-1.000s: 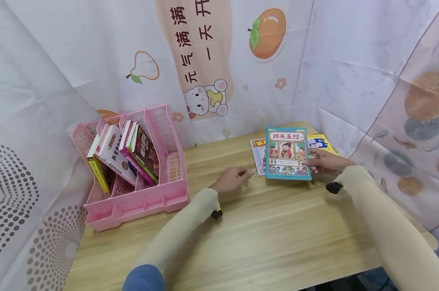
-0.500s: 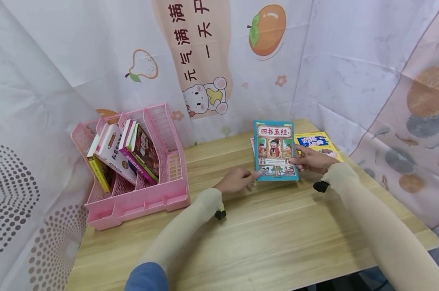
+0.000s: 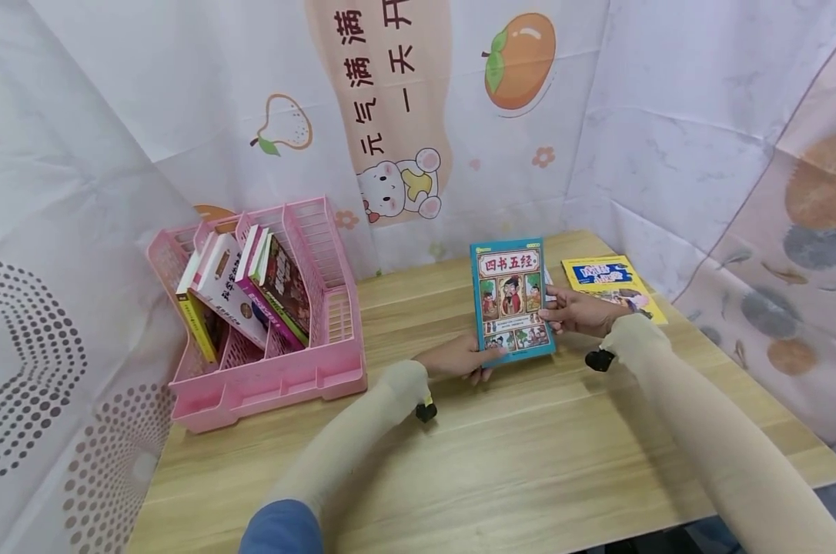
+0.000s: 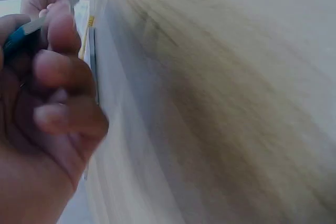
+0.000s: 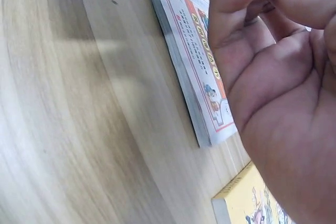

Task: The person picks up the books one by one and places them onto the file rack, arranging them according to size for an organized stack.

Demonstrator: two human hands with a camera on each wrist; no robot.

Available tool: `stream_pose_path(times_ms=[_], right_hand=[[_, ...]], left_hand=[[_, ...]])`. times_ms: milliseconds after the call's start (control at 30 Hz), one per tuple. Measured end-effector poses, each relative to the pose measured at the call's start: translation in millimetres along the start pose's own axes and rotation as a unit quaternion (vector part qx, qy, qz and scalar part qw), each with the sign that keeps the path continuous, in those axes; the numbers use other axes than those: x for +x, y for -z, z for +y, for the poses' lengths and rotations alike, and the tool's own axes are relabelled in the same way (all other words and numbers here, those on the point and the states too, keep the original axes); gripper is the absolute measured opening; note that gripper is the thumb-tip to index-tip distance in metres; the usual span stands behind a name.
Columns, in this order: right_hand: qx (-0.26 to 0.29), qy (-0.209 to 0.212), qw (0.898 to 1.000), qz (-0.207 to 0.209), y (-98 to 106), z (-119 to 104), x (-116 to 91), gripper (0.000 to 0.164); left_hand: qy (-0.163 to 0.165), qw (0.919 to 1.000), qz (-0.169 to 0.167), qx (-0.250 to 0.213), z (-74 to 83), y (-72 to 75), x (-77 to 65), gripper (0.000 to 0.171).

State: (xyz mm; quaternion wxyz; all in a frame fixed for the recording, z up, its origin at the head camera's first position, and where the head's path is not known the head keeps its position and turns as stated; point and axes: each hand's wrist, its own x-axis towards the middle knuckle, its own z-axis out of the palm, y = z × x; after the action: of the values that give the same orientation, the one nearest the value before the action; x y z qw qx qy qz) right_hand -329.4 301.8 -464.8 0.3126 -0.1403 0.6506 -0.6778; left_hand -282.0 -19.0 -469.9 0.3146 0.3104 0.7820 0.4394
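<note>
Blue frames the cover of the book [image 3: 511, 296] that the person holds tilted up over the bench [image 3: 501, 462], its printed front facing them. Their left hand [image 3: 456, 358] pinches the lower left corner, thumb laid across the cover; the right hand [image 3: 584, 310] pinches the right edge, thumb on the front too. Mostly hidden behind it, a white-covered book [image 5: 186, 56] lies flat on the wood. Near the right hand lies a yellow book [image 3: 613, 278]. Well off to the left, a pink rack [image 3: 272, 379] holds several leaning books [image 3: 229, 288].
</note>
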Motion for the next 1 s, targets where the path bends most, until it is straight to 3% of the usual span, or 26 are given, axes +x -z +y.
stream_pose_path(times_ms=[67, 200, 400, 567, 700, 833, 1000], right_hand=[[0.014, 0.003, 1.0, -0.01, -0.6, 0.3, 1.8, 0.052], [0.034, 0.002, 0.999, -0.022, -0.7, 1.1, 6.2, 0.041], [0.03, -0.025, 0.999, -0.017, -11.4, 1.5, 14.2, 0.035], [0.006, -0.041, 0.999, -0.021, -27.3, 0.2, 25.2, 0.02], [-0.013, -0.04, 0.998, -0.049, -40.0, 3.3, 35.4, 0.03], [-0.038, -0.049, 0.996, -0.063, -54.8, 4.6, 45.7, 0.047], [-0.048, -0.054, 0.995, -0.062, -71.4, 1.7, 56.7, 0.049]], left_hand=[[0.0, 0.9998, 0.004, 0.02, 0.3, -0.6, -3.0, 0.064], [-0.012, 0.9962, 0.043, 0.075, 0.6, 4.7, -9.7, 0.07], [-0.044, 0.9818, 0.096, 0.158, -1.5, 17.0, -16.9, 0.07], [-0.038, 0.9725, 0.151, 0.173, 1.7, 26.3, -28.8, 0.075], [-0.032, 0.9632, 0.194, 0.183, -1.4, 34.1, -39.0, 0.077], [-0.029, 0.9474, 0.235, 0.215, -6.4, 41.6, -50.0, 0.073], [-0.031, 0.9353, 0.276, 0.219, -6.6, 52.4, -63.8, 0.064]])
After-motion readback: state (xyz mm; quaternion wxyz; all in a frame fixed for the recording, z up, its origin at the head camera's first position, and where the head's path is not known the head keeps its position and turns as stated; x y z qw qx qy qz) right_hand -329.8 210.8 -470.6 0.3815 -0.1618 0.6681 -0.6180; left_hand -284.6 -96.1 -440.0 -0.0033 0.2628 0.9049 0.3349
